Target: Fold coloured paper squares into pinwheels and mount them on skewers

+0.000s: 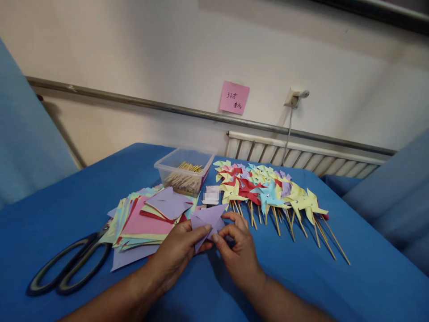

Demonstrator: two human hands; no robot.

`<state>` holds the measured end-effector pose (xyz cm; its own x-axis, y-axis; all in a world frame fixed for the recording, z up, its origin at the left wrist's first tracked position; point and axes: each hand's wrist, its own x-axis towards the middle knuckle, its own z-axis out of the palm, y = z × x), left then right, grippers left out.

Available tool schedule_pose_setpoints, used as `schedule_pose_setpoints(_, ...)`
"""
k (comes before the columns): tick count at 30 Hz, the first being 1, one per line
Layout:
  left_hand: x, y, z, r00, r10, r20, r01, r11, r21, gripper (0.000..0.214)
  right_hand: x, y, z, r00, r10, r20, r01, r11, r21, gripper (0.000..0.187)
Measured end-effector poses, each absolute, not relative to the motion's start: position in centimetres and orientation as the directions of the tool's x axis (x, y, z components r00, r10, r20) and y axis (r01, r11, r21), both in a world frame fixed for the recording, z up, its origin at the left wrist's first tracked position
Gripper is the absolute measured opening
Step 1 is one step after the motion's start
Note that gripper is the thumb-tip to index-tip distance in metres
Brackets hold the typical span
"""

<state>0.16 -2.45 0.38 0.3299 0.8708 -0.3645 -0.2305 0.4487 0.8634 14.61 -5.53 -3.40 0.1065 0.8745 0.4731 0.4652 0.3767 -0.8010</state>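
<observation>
Between my two hands is a purple paper pinwheel (201, 218), partly folded, above the front of the table. My left hand (181, 243) pinches it from the left, the thumb lying near its middle. On the other side my right hand (237, 248) grips its right edge between thumb and fingers. Just left of my hands lies a pile of coloured paper squares (147, 219), with purple cut sheets on top. Black-handled scissors (78, 261) rest at the left, their blades hidden under the pile. Finished pinwheels on sticks (268, 194) spread out to the right.
A clear plastic box (164, 172) of thin wooden sticks stands behind the paper pile. Beside it lies a small white card or packet (211, 195), its print blurred. Beyond the blue table (301, 281) are a radiator (254, 150) and a wall rail. Blue curtains hang at both sides.
</observation>
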Motion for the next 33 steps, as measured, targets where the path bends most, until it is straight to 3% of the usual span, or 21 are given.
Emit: schedule_pose_setpoints(33, 0.2, -2.1, -0.5, 0.381, 0.854, -0.355, -0.113, 0.424, 0.899, 0.036, 14.6, -5.3, -3.7, 0.094, 0.896, 0.433, 0.482, 0.34, -0.807, 0.014)
